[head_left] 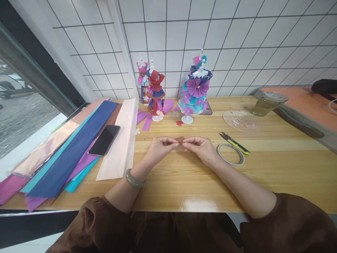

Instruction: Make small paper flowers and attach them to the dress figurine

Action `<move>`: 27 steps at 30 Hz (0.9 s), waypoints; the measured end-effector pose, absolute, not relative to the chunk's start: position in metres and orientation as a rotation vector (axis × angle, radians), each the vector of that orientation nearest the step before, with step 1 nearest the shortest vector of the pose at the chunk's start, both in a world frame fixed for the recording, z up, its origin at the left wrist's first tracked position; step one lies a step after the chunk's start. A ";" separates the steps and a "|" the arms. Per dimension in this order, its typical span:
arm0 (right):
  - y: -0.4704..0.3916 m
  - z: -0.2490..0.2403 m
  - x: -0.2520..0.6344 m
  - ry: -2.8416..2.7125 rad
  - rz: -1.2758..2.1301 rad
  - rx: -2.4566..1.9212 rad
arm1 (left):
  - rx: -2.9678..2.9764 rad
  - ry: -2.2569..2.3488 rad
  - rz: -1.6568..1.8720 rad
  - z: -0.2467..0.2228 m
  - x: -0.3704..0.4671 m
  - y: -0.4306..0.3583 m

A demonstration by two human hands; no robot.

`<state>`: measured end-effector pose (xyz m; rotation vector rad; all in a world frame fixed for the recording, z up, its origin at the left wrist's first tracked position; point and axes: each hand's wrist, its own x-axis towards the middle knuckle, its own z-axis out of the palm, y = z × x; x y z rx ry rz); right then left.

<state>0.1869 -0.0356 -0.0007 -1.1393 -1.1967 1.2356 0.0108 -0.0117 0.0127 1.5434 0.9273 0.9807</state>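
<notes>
A small piece of brown paper (180, 139) is pinched between the fingertips of both hands, a little above the middle of the table. My left hand (162, 147), with a green bangle (135, 179) on its wrist, grips the paper's left side. On the other side, my right hand (199, 146) has thumb and forefinger closed on it. The fingers cover part of the paper. Behind the hands lies a small red paper flower (179, 123). To the right of my right hand rest a roll of tape (219, 151) and yellow-and-black thread snips (234, 142).
Two small dress forms in paper dresses, one red and blue (156, 89), one turquoise and purple (193, 100), stand near the tiled wall, with more behind. Coloured paper strips (76, 147) and a phone (104, 140) lie left. A clear plate (231, 123) and a cup (265, 105) are at right.
</notes>
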 end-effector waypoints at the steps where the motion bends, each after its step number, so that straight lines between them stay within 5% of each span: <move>1: -0.036 -0.001 0.187 -1.196 1.235 -1.136 | 1.546 0.924 0.979 0.012 0.011 -0.012; 27: -0.043 0.010 0.180 -1.452 1.041 -1.168 | 1.463 0.773 0.942 0.007 0.014 -0.009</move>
